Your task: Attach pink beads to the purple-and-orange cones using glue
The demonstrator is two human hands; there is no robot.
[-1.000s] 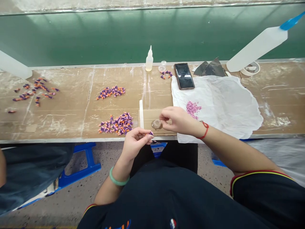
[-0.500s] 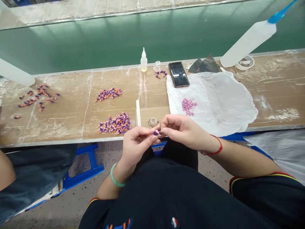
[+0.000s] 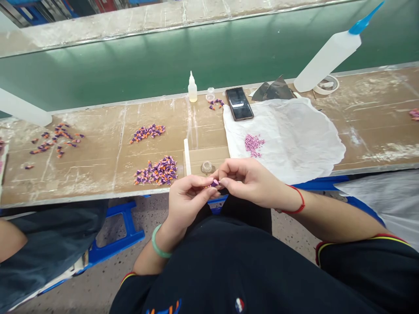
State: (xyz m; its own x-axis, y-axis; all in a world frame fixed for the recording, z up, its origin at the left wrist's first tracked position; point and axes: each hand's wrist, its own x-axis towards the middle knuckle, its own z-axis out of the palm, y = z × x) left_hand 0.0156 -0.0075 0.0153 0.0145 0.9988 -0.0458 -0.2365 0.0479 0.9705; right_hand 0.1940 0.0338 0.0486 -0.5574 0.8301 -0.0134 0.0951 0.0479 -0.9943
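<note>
Your left hand [image 3: 186,196] clamps a piece [image 3: 214,183], seemingly unfinished, at the table's near edge [image 3: 98,197], your right hand [image 3: 252,181] has fingertips together beside it, and whether the heap [image 3: 159,170] is done, I cannot tell.

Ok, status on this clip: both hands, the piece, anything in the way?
Left grip: pinching small purple-and-pink piece. Right grip: at the piece's right end, contact unclear. Small round container just beyond both, not between them.

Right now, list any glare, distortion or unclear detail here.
Head view: pale glare on the green panel and phone; shiny patches on the brown tabletop; lens stretch likely tilts the blue-tipped bottle; the held purple piece is too small for detail.
</note>
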